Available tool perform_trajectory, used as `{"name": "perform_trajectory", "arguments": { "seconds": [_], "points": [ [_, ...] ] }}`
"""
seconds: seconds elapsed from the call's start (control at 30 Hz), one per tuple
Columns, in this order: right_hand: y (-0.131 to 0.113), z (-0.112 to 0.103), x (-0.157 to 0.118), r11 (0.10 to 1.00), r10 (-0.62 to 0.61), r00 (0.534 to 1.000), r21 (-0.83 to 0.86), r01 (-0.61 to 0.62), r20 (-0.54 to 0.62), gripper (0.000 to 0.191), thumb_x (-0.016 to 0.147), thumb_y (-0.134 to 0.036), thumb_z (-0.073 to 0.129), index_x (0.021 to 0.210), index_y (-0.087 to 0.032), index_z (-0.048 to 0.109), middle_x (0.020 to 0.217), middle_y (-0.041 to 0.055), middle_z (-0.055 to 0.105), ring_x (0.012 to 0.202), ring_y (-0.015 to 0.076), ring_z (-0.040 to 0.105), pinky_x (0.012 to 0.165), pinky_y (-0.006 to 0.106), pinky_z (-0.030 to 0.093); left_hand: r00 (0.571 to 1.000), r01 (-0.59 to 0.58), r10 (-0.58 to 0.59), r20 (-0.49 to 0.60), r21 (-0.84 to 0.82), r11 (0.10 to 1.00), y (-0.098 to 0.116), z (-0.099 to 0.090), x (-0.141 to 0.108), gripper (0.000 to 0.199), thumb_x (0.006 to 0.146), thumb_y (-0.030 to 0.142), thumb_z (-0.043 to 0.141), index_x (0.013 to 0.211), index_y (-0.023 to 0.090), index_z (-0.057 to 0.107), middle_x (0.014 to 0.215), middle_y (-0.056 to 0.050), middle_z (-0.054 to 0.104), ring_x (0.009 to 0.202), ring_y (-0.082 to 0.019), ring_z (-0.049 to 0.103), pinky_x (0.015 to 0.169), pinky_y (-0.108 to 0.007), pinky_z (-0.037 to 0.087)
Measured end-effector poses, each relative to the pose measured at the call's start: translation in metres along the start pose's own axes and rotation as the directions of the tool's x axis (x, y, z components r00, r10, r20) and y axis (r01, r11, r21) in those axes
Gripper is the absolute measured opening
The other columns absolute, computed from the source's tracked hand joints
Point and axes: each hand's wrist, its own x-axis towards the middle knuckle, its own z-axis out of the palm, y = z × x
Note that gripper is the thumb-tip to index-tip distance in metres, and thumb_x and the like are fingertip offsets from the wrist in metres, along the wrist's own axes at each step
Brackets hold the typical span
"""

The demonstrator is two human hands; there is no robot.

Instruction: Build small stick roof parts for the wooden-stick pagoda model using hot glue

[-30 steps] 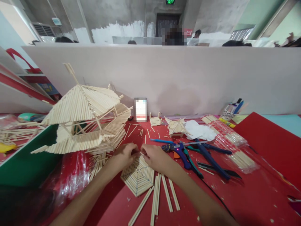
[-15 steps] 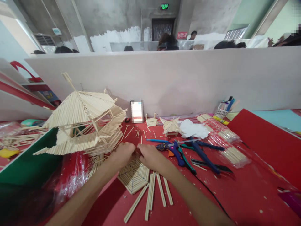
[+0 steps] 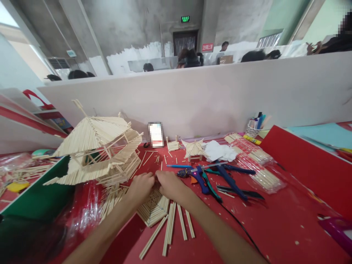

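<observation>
My left hand [image 3: 142, 186] and my right hand [image 3: 169, 184] meet over the far edge of a flat polygonal panel of wooden sticks [image 3: 152, 211]. Both have curled fingers, closed on something at the panel's far edge that I cannot make out, since the knuckles hide it. Dark lines run across the panel in a web pattern. Loose sticks [image 3: 169, 223] fan out on the red table just nearer than the panel. A blue glue gun [image 3: 198, 175] lies right of my right hand.
A large stick pavilion [image 3: 96, 146] stands at the left beside a green board [image 3: 46, 194]. A small stick pavilion [image 3: 194, 149], white cloth [image 3: 220, 151], pliers [image 3: 232, 183] and bagged sticks [image 3: 264, 170] lie to the right. A phone [image 3: 156, 135] leans against the partition [image 3: 192, 99]. People are beyond.
The view has tilted up and shifted slightly, so the table things sit a little further left. Both hands stay together at the panel's far edge.
</observation>
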Motion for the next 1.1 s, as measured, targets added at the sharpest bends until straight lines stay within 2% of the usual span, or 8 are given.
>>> {"name": "perform_trajectory", "arguments": {
  "seconds": [0.27,0.53,0.67,0.77,0.87,1.0,1.1],
  "points": [
    [0.001,-0.001,0.000,1.000,-0.003,1.000,0.011,0.003,0.001,0.031,0.079,-0.005,0.055,0.109,-0.012,0.058,0.107,0.0145,0.069,0.099,0.0254,0.067,0.077,0.031,0.045,0.996,-0.018,0.013,0.084,0.061,0.998,0.008,-0.005,0.001,0.028,0.088,0.001,0.044,0.099,0.008,0.068,0.098,-0.020,0.069,0.093,-0.032,0.070,0.076,-0.041,0.053],
    [0.001,0.002,0.001,1.000,-0.015,1.000,0.008,0.015,-0.011,0.032,0.079,-0.006,0.055,0.110,-0.013,0.057,0.107,0.0134,0.070,0.099,0.0258,0.067,0.077,0.032,0.046,0.997,0.008,-0.012,0.082,0.044,0.999,0.008,-0.008,-0.001,0.029,0.086,-0.001,0.045,0.101,0.008,0.067,0.100,-0.020,0.070,0.094,-0.031,0.070,0.077,-0.039,0.052],
    [0.004,0.005,0.003,1.000,-0.030,0.999,0.001,0.030,-0.025,0.030,0.081,-0.010,0.053,0.110,-0.013,0.057,0.106,0.0138,0.070,0.096,0.0265,0.067,0.077,0.033,0.047,0.999,0.050,-0.051,-0.009,-0.113,0.992,-0.005,0.006,0.000,0.022,0.088,0.007,0.047,0.093,0.011,0.069,0.093,-0.016,0.072,0.085,-0.028,0.071,0.073,-0.035,0.049],
    [0.005,0.006,0.003,0.999,-0.035,0.998,0.009,0.036,-0.051,0.024,0.085,-0.013,0.050,0.108,-0.014,0.057,0.104,0.0133,0.070,0.095,0.0260,0.067,0.076,0.034,0.047,0.986,0.051,-0.105,-0.129,-0.364,0.930,-0.018,0.019,0.001,0.022,0.091,0.018,0.050,0.087,0.017,0.071,0.085,-0.010,0.074,0.081,-0.023,0.070,0.072,-0.029,0.046],
    [0.006,0.006,0.003,0.999,-0.042,0.997,0.027,0.044,-0.060,0.021,0.087,-0.014,0.049,0.106,-0.015,0.057,0.103,0.0125,0.070,0.094,0.0244,0.067,0.077,0.033,0.047,0.982,0.053,-0.134,-0.132,-0.489,0.871,-0.026,0.025,0.005,0.020,0.088,0.023,0.054,0.086,0.019,0.074,0.083,-0.006,0.075,0.077,-0.021,0.068,0.069,-0.027,0.044],
    [0.006,0.003,0.001,0.999,-0.041,0.998,0.025,0.042,-0.039,0.022,0.085,-0.013,0.050,0.105,-0.015,0.057,0.104,0.0133,0.069,0.096,0.0246,0.066,0.077,0.033,0.046,0.993,0.084,-0.106,-0.045,-0.337,0.938,-0.026,0.021,0.011,0.021,0.086,0.022,0.053,0.078,0.017,0.072,0.075,-0.008,0.072,0.072,-0.022,0.068,0.066,-0.028,0.041],
    [0.005,0.001,0.001,0.999,-0.035,0.999,0.021,0.035,-0.018,0.026,0.082,-0.011,0.052,0.107,-0.014,0.056,0.106,0.0139,0.069,0.096,0.0257,0.066,0.078,0.033,0.046,0.998,0.033,-0.041,-0.037,-0.183,0.982,-0.021,0.018,0.013,0.018,0.086,0.016,0.052,0.083,0.016,0.070,0.081,-0.010,0.072,0.077,-0.025,0.070,0.069,-0.030,0.043]
  ]
}}
